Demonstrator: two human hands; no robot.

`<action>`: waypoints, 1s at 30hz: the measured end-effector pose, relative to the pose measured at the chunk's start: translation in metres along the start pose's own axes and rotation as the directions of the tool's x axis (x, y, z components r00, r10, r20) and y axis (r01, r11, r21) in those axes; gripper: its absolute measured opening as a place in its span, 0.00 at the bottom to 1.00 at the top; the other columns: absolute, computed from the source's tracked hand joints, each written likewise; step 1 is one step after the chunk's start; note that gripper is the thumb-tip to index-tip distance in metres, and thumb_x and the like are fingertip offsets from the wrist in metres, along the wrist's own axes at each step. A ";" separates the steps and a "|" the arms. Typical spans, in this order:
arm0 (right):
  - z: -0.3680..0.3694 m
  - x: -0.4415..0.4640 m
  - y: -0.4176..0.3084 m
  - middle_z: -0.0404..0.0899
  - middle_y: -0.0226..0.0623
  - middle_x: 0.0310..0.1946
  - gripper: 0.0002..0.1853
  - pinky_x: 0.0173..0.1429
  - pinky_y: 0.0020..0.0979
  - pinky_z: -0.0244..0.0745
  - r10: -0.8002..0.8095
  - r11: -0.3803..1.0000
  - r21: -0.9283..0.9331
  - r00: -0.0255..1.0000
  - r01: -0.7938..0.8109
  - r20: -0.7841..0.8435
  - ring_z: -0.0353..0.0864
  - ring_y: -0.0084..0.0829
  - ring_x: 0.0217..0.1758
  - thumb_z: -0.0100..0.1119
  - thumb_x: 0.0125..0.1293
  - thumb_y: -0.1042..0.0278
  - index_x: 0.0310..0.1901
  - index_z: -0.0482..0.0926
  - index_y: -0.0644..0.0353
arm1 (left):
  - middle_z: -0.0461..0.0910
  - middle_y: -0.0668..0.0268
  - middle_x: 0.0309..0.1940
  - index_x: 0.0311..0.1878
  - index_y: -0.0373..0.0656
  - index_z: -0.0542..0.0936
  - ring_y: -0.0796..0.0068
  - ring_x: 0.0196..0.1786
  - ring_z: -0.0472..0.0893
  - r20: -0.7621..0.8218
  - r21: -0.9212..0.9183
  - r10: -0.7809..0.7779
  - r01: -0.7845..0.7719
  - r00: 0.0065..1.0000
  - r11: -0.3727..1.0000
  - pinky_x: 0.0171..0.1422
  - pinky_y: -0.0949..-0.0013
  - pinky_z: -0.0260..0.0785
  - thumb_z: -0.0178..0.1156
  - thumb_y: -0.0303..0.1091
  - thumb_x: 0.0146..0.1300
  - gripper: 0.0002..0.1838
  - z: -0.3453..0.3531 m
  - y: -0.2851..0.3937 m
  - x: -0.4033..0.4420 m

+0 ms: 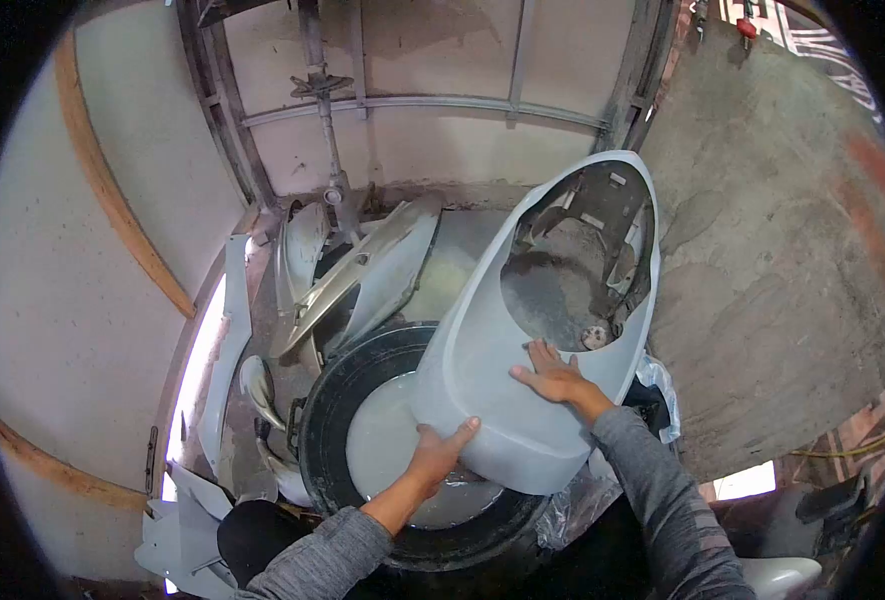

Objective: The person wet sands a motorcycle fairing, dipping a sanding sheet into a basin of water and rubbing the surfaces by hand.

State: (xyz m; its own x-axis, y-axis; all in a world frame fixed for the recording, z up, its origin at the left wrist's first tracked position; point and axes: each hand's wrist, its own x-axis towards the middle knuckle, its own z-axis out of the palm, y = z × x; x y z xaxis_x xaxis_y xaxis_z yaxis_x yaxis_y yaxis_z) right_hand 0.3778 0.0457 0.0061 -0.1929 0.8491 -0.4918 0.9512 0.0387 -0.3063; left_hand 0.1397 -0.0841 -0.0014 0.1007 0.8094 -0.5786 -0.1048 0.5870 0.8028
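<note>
A large light grey shell-like panel [482, 370] with a big oval opening leans over a black tub [324, 440] that holds cloudy whitish water [377, 430]. My left hand [439, 455] grips the panel's lower left edge, thumb on top and the other fingers partly hidden below, above the water. On the panel's face, just below the opening, my right hand [552, 378] lies with its fingers spread; whether anything is under the palm cannot be seen.
Several curved panels [362, 270] lean behind the tub, near a metal pipe [328, 130]. White pieces [197, 515] lie at the lower left. A clear plastic bag [577, 510] sits at the tub's right. A rough grey slab [762, 250] fills the right side.
</note>
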 end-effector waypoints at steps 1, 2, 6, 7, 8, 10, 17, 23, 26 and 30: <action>0.007 0.006 -0.006 0.36 0.52 0.84 0.50 0.81 0.64 0.33 -0.008 1.000 -0.005 1.000 0.008 -0.004 0.35 0.48 0.87 0.39 0.72 0.28 0.81 0.45 0.60 | 0.61 0.38 0.70 0.75 0.20 0.38 0.47 0.72 0.68 -0.005 -0.025 0.037 -0.037 0.999 0.999 0.71 0.53 0.67 0.71 0.56 0.63 0.63 0.000 -0.001 0.003; 0.022 0.014 -0.019 0.36 0.51 0.84 0.48 0.81 0.65 0.32 -0.132 0.986 0.099 0.990 0.137 -0.054 0.34 0.46 0.87 0.39 0.73 0.29 0.81 0.46 0.59 | 0.61 0.38 0.70 0.75 0.20 0.38 0.47 0.72 0.68 -0.011 -0.028 0.040 -0.041 0.999 0.999 0.71 0.53 0.67 0.71 0.56 0.63 0.63 -0.004 -0.001 0.006; 0.020 -0.038 -0.049 0.36 0.46 0.84 0.43 0.81 0.65 0.30 -0.428 0.893 0.172 0.903 0.416 0.039 0.31 0.44 0.87 0.36 0.76 0.34 0.81 0.46 0.56 | 0.60 0.39 0.71 0.74 0.20 0.38 0.49 0.72 0.67 0.080 -0.097 0.034 -0.026 0.996 0.995 0.73 0.56 0.65 0.71 0.53 0.64 0.62 -0.005 0.003 -0.004; 0.014 -0.047 -0.044 0.37 0.45 0.84 0.43 0.81 0.64 0.30 -0.461 0.886 0.127 0.875 0.445 0.147 0.30 0.45 0.87 0.35 0.76 0.34 0.81 0.47 0.56 | 0.60 0.39 0.71 0.74 0.20 0.38 0.50 0.72 0.67 0.079 -0.061 0.024 -0.019 0.997 0.998 0.73 0.56 0.65 0.71 0.53 0.65 0.61 -0.005 0.007 -0.008; 0.013 -0.031 -0.028 0.38 0.46 0.84 0.43 0.82 0.63 0.29 -0.308 0.951 0.064 0.942 0.302 0.135 0.30 0.45 0.87 0.36 0.76 0.34 0.81 0.48 0.58 | 0.61 0.39 0.71 0.74 0.20 0.39 0.50 0.72 0.67 0.035 -0.083 0.007 -0.004 0.999 0.997 0.74 0.55 0.65 0.71 0.52 0.65 0.60 0.001 0.010 -0.012; 0.017 0.009 0.001 0.37 0.46 0.84 0.44 0.82 0.63 0.29 -0.156 0.987 0.043 0.987 0.155 0.037 0.30 0.44 0.87 0.35 0.76 0.33 0.81 0.47 0.58 | 0.61 0.38 0.70 0.74 0.19 0.40 0.51 0.72 0.68 0.032 -0.078 0.031 -0.028 0.999 0.997 0.73 0.55 0.66 0.71 0.51 0.65 0.60 0.003 0.010 -0.010; 0.016 -0.041 -0.035 0.38 0.47 0.84 0.48 0.83 0.61 0.29 -0.532 0.827 0.262 0.844 0.498 0.074 0.32 0.42 0.87 0.33 0.74 0.28 0.81 0.45 0.59 | 0.64 0.37 0.68 0.72 0.15 0.43 0.49 0.71 0.68 0.076 -0.089 0.059 -0.052 0.995 0.995 0.73 0.55 0.66 0.72 0.52 0.64 0.60 -0.001 0.016 -0.010; 0.019 0.032 -0.005 0.39 0.46 0.84 0.49 0.82 0.61 0.32 -0.140 0.975 0.160 0.986 0.153 -0.092 0.34 0.43 0.87 0.37 0.72 0.27 0.81 0.48 0.58 | 0.64 0.36 0.68 0.72 0.13 0.45 0.48 0.70 0.70 -0.030 -0.013 0.151 -0.152 0.988 0.988 0.73 0.56 0.66 0.73 0.53 0.62 0.60 0.002 0.002 0.002; 0.030 -0.018 -0.031 0.38 0.47 0.84 0.48 0.82 0.61 0.31 -0.357 0.911 0.223 0.934 0.346 0.013 0.33 0.43 0.87 0.37 0.72 0.28 0.82 0.46 0.57 | 0.65 0.36 0.68 0.72 0.13 0.45 0.48 0.72 0.69 -0.015 -0.027 0.060 -0.061 0.998 0.998 0.74 0.56 0.64 0.73 0.54 0.62 0.61 -0.002 -0.003 0.004; 0.001 -0.012 -0.006 0.36 0.48 0.84 0.49 0.82 0.63 0.29 -0.247 0.968 0.065 0.960 0.241 0.128 0.31 0.42 0.87 0.36 0.72 0.27 0.82 0.43 0.56 | 0.65 0.35 0.68 0.72 0.13 0.46 0.49 0.71 0.70 -0.004 -0.025 0.094 -0.094 0.996 0.995 0.74 0.57 0.65 0.72 0.55 0.62 0.61 0.001 -0.001 -0.001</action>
State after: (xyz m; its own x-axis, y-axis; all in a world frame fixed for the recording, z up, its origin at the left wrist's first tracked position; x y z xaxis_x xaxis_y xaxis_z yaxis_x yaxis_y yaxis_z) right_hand 0.3740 0.0344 0.0135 -0.4513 0.7387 -0.5007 0.8590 0.2076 -0.4680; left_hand 0.1408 -0.0859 -0.0012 0.0864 0.8612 -0.5008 -0.1387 0.5082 0.8500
